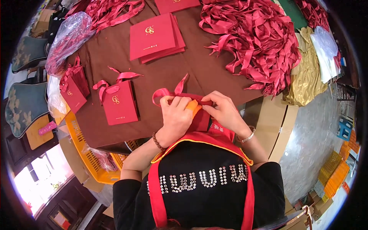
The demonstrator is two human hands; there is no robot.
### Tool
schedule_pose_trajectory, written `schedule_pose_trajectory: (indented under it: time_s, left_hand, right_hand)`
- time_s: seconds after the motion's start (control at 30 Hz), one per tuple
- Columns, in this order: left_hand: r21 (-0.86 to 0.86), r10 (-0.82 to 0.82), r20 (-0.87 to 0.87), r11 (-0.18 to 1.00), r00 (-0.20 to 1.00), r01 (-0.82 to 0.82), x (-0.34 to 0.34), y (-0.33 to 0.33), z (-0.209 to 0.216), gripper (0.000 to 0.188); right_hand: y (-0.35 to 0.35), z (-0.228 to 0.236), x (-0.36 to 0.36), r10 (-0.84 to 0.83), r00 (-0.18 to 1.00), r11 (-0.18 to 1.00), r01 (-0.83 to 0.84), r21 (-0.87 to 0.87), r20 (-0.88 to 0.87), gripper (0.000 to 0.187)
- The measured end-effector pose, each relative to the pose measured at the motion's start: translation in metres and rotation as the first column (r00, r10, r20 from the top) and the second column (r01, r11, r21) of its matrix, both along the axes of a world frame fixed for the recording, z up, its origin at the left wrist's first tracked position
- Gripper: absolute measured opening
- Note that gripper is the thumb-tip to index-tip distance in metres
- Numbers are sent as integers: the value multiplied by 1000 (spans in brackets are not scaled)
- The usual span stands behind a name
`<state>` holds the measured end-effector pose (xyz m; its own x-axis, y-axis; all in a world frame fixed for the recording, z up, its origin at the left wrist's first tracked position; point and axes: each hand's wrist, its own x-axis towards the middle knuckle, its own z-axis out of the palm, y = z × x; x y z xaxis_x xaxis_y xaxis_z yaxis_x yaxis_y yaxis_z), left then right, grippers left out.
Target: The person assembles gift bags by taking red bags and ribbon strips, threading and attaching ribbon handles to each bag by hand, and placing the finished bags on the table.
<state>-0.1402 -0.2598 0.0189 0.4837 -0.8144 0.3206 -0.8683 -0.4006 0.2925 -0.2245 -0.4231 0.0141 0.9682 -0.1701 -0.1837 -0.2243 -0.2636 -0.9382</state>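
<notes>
At the table's near edge, both my hands are closed in a pinch on a red satin ribbon (180,86). Its loop and one loose end stick up beyond my left hand (175,114), which has an orange cover on a finger. My right hand (225,114) grips the ribbon from the other side, fingertips close to the left ones. A red paper piece (200,122), perhaps a gift bag, shows below the hands, mostly hidden by them and my red apron (211,141). To the left stands a red gift bag (120,103) with a ribbon bow; another red bag (74,86) leans beyond it.
A brown cloth (161,76) covers the table. Flat red bags (153,35) lie stacked at the far middle, with a large ribbon heap (253,42) to their right. A yellow crate (103,174) and cardboard box (274,122) flank the table's near side.
</notes>
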Motion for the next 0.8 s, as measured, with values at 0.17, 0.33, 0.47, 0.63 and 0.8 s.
schedule_pose_trajectory:
  time_s: [0.17, 0.33, 0.47, 0.63, 0.8]
  left_hand:
    - [-26, 72, -154, 997, 985, -77, 13, 15, 55, 29]
    - [97, -127, -348, 981, 929, 170, 56, 4, 45, 18]
    - [214, -86, -640, 935, 764, 284, 69, -5, 34, 16]
    - [403, 104, -808, 816, 580, 414, 85, -22, 44, 19]
    - [430, 72, -793, 769, 604, 472, 89, -25, 43, 23]
  right_hand:
    - [7, -12, -6, -26, 985, 991, 47, -122, 170, 15]
    - [19, -9, -3, -23, 970, 980, 69, -185, 240, 15]
    - [23, 3, -5, -80, 989, 993, 90, -73, 127, 17]
    - [22, 8, -4, -71, 996, 974, 82, -213, 60, 22]
    - [28, -6, -4, -73, 977, 978, 110, -179, 200, 19]
